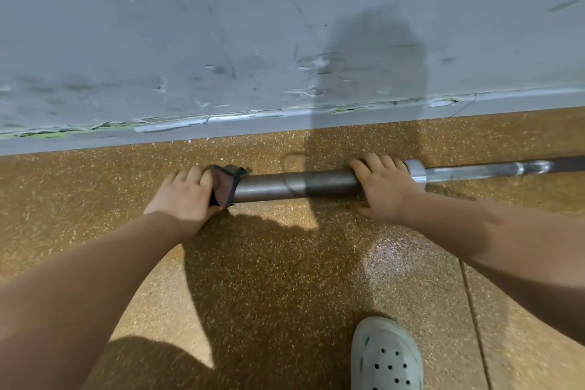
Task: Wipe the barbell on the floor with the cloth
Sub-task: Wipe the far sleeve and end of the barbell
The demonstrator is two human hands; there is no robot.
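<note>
A steel barbell (294, 184) lies on the speckled brown floor, parallel to the wall. Its thick sleeve spans the gap between my hands, and the thinner shaft runs off to the right edge. My left hand (186, 191) grips a dark cloth (225, 187) wrapped around the sleeve's left end. My right hand (381, 185) is curled over the sleeve beside the shiny collar (417, 169), fingers over the top and thumb at the near side.
A scuffed grey wall (253, 41) with a chipped baseboard stands just beyond the bar. My foot in a grey perforated clog (386, 358) is planted at the bottom right. A seam in the floor (474, 320) runs down the right side.
</note>
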